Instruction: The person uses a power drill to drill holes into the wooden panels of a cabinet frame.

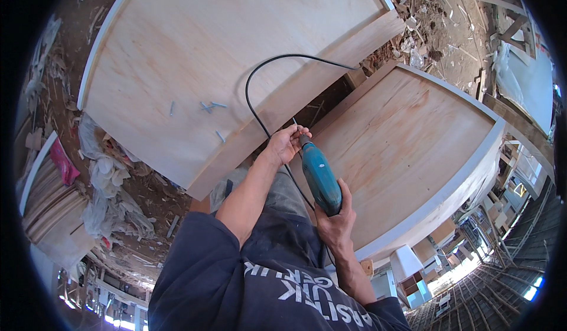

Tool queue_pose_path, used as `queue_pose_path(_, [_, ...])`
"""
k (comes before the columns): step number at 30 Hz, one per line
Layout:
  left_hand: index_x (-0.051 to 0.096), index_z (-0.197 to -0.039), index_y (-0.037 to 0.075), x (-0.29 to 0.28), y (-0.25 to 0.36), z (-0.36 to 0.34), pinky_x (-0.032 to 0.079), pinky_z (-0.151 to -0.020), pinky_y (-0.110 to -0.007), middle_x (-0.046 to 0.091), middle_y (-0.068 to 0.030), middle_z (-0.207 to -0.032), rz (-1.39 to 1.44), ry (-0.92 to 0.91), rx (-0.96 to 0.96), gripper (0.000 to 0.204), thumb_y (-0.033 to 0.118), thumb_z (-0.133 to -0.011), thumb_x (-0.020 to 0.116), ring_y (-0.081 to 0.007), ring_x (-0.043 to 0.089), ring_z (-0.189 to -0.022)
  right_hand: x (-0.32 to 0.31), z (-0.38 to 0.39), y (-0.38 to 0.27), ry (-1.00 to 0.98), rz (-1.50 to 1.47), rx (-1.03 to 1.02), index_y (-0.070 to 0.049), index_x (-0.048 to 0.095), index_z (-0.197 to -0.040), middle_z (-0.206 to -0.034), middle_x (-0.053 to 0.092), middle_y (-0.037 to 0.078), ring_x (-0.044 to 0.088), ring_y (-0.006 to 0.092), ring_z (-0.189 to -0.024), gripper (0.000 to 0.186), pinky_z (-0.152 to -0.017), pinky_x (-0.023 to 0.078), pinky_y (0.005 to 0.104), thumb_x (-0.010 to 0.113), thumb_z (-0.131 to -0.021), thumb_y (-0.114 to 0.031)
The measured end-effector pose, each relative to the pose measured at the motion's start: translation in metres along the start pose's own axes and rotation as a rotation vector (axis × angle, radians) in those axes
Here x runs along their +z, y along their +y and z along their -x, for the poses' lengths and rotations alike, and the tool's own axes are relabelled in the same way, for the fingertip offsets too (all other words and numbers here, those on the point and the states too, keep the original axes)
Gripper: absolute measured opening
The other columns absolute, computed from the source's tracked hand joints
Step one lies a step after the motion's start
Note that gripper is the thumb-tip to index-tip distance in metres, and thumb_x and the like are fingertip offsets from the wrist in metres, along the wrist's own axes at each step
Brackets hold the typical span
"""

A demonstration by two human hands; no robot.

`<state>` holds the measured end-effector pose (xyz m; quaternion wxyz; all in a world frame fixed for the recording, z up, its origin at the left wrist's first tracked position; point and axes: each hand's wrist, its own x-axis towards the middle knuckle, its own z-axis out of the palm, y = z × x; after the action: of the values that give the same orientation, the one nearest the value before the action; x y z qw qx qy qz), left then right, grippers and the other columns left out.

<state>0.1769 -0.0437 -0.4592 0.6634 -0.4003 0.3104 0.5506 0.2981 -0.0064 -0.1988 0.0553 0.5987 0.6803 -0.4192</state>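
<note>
My right hand [336, 216] grips the rear handle of a teal corded power drill [319, 171], which points away from me. My left hand [283, 145] has its fingers closed at the chuck, around a small piece I cannot make out; a thin metal tip [295, 120] shows just beyond them. Both hands are at the edge band of a large pale plywood panel [189, 35], beside a second framed panel [407, 136]. Several screws [217, 105] lie on the first panel. A black cord [283, 55] loops over it and runs down beneath my left hand.
Wood scraps [425, 12] and crumpled plastic [109, 177] litter the dirt ground. Stacked boards [59, 207] with a pink bag [62, 161] are at the left. A white board [528, 88] leans at the upper right, with assorted pieces behind. A dark gap lies between the two panels.
</note>
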Motion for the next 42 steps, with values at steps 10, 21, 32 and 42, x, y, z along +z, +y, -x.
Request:
queue_pose_path(10, [0.065, -0.100, 0.005, -0.008, 0.005, -0.012, 0.059, -0.083, -0.039, 0.072, -0.0105, -0.097, 0.000, 0.000, 0.001, 0.019, 0.017, -0.102, 0.051, -0.0246, 0.070, -0.096, 0.002, -0.017, -0.004, -0.032, 0.033, 0.000, -0.009, 0.042, -0.143, -0.108, 0.069, 0.026, 0.070, 0.0405, -0.102, 0.072, -0.086, 0.056, 0.0429, 0.076, -0.079, -0.006])
queue_pose_path(21, [0.061, -0.092, 0.006, 0.070, -0.001, 0.089, 0.059, -0.075, -0.040, 0.070, -0.0129, -0.092, 0.091, -0.088, -0.147, 0.030, 0.035, -0.098, 0.059, -0.0259, 0.069, -0.084, 0.012, -0.025, -0.040, -0.088, 0.165, 0.054, -0.010, 0.042, -0.141, -0.109, 0.068, 0.027, 0.068, 0.0460, -0.100, 0.070, -0.083, 0.057, 0.0481, 0.071, -0.077, -0.004])
queue_pose_path(32, [0.058, -0.093, 0.005, 0.062, 0.002, 0.077, 0.060, -0.069, -0.046, 0.070, -0.0155, -0.092, 0.090, -0.048, -0.181, 0.031, 0.035, -0.086, 0.064, -0.0314, 0.070, -0.079, 0.018, -0.034, -0.058, -0.134, 0.222, 0.058, -0.008, 0.042, -0.140, -0.102, 0.069, 0.029, 0.068, 0.0477, -0.093, 0.071, -0.079, 0.057, 0.0504, 0.069, -0.075, 0.000])
queue_pose_path(42, [0.054, -0.100, 0.010, 0.061, 0.005, 0.067, 0.059, -0.065, -0.044, 0.066, -0.0158, -0.090, 0.165, -0.026, -0.211, 0.031, 0.032, -0.084, 0.068, -0.0302, 0.067, -0.073, 0.023, -0.045, -0.060, -0.135, 0.267, 0.028, -0.007, 0.043, -0.138, -0.103, 0.069, 0.028, 0.069, 0.0467, -0.093, 0.069, -0.078, 0.057, 0.0490, 0.069, -0.074, 0.000])
